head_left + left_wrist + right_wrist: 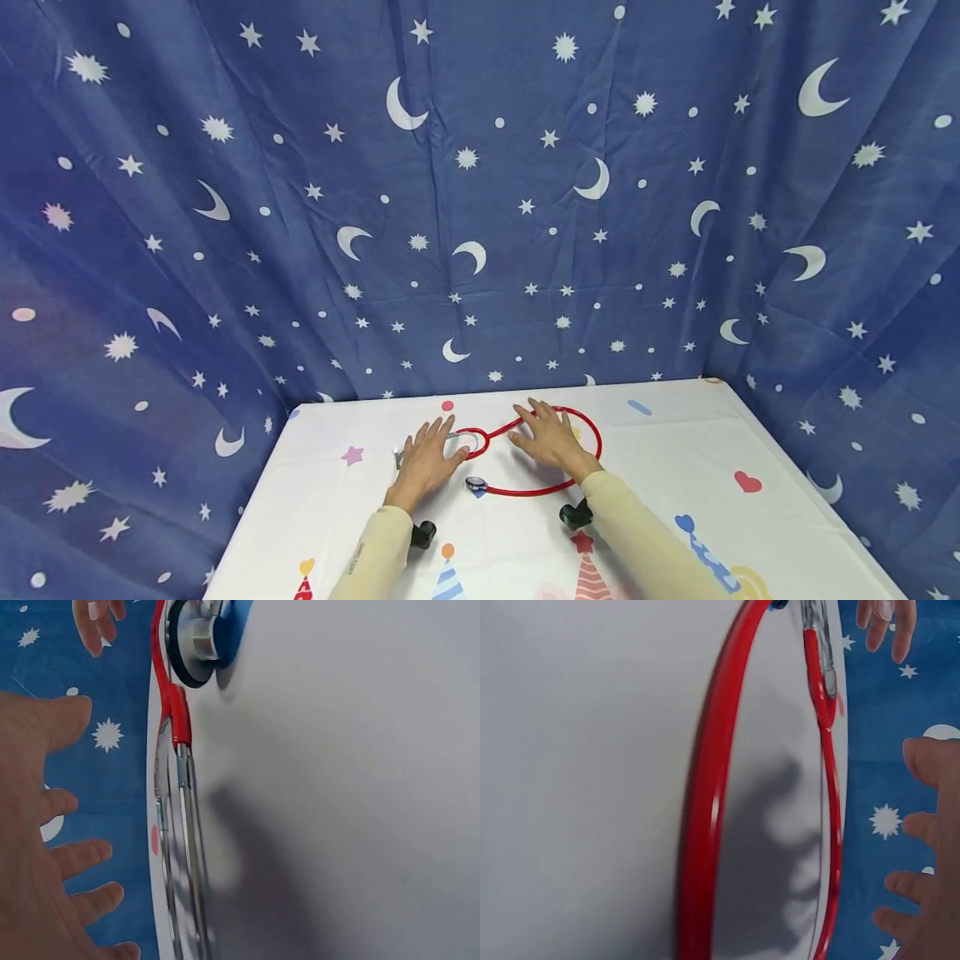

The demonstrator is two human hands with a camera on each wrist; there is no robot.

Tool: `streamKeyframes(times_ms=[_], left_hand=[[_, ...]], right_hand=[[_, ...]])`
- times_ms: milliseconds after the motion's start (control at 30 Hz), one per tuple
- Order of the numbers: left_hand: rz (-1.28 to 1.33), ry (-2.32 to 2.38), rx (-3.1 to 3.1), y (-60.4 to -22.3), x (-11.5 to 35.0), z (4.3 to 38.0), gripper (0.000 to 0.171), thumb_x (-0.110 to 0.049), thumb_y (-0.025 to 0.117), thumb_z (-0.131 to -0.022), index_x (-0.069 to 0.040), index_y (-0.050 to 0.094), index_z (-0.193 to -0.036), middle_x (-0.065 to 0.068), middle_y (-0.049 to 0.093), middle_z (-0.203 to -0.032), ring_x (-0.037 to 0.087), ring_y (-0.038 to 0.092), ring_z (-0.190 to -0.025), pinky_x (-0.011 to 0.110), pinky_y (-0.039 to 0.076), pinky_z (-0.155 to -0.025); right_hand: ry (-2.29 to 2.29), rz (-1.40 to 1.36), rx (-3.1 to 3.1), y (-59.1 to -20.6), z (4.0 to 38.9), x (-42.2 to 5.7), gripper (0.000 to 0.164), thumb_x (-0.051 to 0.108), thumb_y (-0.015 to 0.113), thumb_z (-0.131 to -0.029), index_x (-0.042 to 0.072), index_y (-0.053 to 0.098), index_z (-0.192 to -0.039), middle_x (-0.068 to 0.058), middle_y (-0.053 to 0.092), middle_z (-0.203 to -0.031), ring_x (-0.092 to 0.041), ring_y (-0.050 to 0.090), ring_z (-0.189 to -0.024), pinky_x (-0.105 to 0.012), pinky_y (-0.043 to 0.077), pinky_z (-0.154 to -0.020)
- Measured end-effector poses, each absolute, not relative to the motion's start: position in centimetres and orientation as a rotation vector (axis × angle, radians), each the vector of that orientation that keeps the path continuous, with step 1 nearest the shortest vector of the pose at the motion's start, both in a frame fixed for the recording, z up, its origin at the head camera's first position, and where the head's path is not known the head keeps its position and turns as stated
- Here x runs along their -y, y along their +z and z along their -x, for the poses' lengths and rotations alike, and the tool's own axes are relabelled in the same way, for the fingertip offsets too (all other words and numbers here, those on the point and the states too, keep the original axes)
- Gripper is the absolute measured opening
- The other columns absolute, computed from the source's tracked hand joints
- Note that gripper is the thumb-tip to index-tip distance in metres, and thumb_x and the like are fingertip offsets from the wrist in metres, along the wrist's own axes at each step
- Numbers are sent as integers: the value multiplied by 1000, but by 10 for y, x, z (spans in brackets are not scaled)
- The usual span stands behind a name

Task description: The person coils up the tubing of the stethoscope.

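A stethoscope with red tubing (525, 493) lies on the white table, its tube looping out to the right. Its round chest piece (193, 641) rests near the middle of the loop's open side, and the metal ear tubes (187, 825) stretch to the left. Over the ear tubes hovers my left hand (426, 463), fingers spread, hiding part of them in the head view. My right hand (551, 437) is held above the tubing loop with its fingers apart. Both hands hold nothing; shadows in the wrist views show them raised off the cloth.
The white tablecloth (300, 483) is printed with party hats, hearts and stars. A blue curtain (495, 250) with moons and stars hangs behind the table and along both sides. Dark wrist-worn devices (576, 515) sit under the forearms.
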State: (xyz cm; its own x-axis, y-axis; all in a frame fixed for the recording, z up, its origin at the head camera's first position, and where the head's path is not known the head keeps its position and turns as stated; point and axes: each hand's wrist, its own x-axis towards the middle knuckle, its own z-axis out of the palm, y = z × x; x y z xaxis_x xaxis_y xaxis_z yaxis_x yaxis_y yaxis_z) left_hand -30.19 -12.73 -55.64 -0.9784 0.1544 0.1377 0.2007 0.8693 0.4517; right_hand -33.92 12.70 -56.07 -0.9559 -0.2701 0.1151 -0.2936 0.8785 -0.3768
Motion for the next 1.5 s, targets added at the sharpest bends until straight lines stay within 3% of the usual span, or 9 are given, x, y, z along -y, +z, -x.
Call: streamKeyframes(times_ms=[467, 833, 1300, 1500], left_hand=[[244, -769, 2926, -578, 131, 304, 62, -40, 65, -92, -10, 49, -143, 17, 55, -141, 41, 46, -133, 68, 25, -111], [328, -710, 2885, -584, 134, 305, 57, -14, 70, -89, -7, 49, -142, 19, 57, -132, 41, 50, -126, 65, 30, -109], [282, -784, 2850, -592, 140, 305, 53, -15, 75, -85, -6, 56, -134, 19, 59, -120, 38, 52, -114, 55, 40, -101], [278, -807, 2809, -594, 143, 303, 52, -16, 78, -82, -6, 58, -129, 18, 60, -114, 36, 55, -107, 52, 43, -94]], right_hand=[[574, -509, 3052, -570, 343, -118, 64, 56, 55, -93, 21, 47, -146, -13, 40, -154, -36, 30, -147, -65, 16, -117], [537, -408, 3119, -579, 341, -116, 60, 55, 57, -92, 22, 52, -142, -12, 47, -148, -33, 37, -143, -67, 19, -115], [518, -426, 3047, -580, 334, -115, 56, 44, 72, -84, 19, 60, -132, -11, 56, -131, -32, 48, -131, -67, 23, -114], [468, -452, 3025, -581, 336, -115, 50, 35, 79, -81, 19, 63, -126, -8, 60, -119, -31, 55, -117, -65, 31, -110]])
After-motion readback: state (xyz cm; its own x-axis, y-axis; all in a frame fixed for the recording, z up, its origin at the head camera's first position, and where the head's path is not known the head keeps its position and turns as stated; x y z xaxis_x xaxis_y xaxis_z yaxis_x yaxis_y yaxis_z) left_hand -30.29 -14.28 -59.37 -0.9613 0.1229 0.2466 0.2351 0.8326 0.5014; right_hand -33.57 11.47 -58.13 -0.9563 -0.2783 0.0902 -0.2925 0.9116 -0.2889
